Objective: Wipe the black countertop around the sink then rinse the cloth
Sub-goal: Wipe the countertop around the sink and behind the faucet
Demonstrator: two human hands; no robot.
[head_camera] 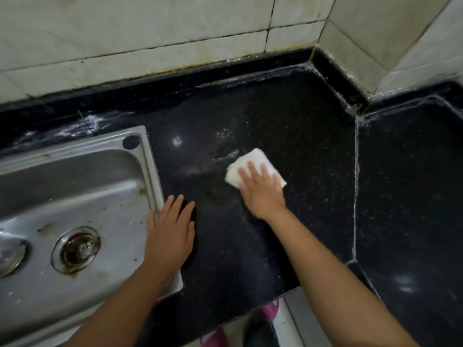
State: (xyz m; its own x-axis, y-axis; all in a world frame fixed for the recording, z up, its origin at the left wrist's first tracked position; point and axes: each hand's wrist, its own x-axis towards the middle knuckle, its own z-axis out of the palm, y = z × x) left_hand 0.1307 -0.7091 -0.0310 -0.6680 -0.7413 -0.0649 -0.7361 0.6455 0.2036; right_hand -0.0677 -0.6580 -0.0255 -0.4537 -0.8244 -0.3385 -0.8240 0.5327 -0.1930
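A folded white cloth (253, 166) lies flat on the speckled black stone countertop (288, 126), to the right of the sink and roughly midway between the sink's rim and the pale seam that divides the counter into two slabs. The right hand (261, 190) presses down on the cloth's near half, its fingers straight and slightly spread across the fabric — nothing is pinched or gathered. The cloth's far corner pokes out beyond the fingertips, and a wet smear glistens on the stone just beyond it.

The left hand (170, 236) rests palm-down at the sink's right edge, fingers straight and close together, reaching onto the black stone while the thumb side lies over the metal rim. It holds nothing.

The rectangular stainless-steel sink (75, 184) fills the left of the frame; its basin is spotted with brown stains, a rust-ringed round drain (76, 249) sits toward the near side, and a dark round hole shows in the rim's far right corner.

Behind the counter a low black upstand meets stained cream wall tiles (150, 33) with dark grout lines — white residue streaks the joint behind the sink. The wall turns a corner at upper right, and the counter follows it. Below the counter's front edge, something pink and something black are visible on the pale floor; what they are cannot be told.
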